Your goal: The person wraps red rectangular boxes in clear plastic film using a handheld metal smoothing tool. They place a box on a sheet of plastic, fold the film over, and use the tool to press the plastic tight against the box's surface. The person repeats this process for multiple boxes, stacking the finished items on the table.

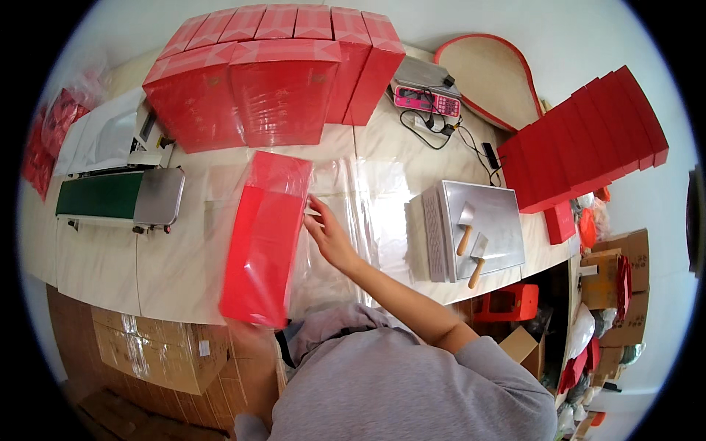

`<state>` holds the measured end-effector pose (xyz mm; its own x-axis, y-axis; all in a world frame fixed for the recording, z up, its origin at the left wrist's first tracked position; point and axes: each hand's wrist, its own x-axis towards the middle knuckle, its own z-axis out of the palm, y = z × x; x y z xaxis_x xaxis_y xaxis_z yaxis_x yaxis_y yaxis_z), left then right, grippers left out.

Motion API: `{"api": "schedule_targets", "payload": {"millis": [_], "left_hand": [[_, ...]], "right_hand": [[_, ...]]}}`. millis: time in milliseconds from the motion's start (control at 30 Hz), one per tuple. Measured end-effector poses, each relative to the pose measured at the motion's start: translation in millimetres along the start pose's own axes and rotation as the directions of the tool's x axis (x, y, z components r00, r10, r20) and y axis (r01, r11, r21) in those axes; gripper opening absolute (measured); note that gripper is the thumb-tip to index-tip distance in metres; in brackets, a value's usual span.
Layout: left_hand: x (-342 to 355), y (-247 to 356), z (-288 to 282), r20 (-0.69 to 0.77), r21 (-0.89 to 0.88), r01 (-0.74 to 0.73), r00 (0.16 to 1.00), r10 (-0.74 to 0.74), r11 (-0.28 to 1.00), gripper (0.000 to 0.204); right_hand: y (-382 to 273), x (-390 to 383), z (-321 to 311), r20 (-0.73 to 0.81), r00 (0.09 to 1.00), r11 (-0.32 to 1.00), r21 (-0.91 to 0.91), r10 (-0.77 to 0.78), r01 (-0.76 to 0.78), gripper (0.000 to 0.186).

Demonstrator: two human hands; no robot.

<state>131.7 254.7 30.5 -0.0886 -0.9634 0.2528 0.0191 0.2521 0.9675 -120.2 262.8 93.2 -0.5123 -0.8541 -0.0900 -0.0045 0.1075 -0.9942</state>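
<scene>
A long red box [261,242] in a loose clear plastic bag lies slanted, its near end reaching past the table's front edge. My right hand [331,237] is at the box's right side, fingers and thumb closed on the bag's clear film. Below the near end is my left hand [248,339], smeared by motion and partly hidden by the box, so its fingers cannot be made out. More flat clear plastic bags [342,198] lie on the table under and beside my right hand.
Film-wrapped red boxes [283,92] stand at the back; more red boxes [581,140] are stacked at the right. A sealing machine [121,197] with a green belt is at the left. Two wooden-handled scrapers [476,261] lie on a metal box [496,213]. A carton [158,349] sits below the table.
</scene>
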Motion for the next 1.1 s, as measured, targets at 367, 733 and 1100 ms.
{"api": "schedule_targets", "payload": {"millis": [367, 733, 1100], "left_hand": [[58, 65, 35, 0.048, 0.008, 0.110, 0.993, -0.110, 0.994, 0.034], [174, 67, 70, 0.272, -0.177, 0.184, 0.953, -0.132, 0.967, 0.065], [156, 118, 47, 0.057, 0.196, -0.228, 0.974, 0.221, 0.954, 0.043]], "right_hand": [[-12, -65, -95, -0.143, 0.987, 0.992, 0.114, 0.078, -0.062, 0.040], [7, -115, -38, -0.070, 0.997, 0.993, 0.114, 0.039, -0.031, 0.013], [-7, -93, -105, -0.241, 0.911, 0.831, -0.532, -0.333, 0.163, 0.011]]}}
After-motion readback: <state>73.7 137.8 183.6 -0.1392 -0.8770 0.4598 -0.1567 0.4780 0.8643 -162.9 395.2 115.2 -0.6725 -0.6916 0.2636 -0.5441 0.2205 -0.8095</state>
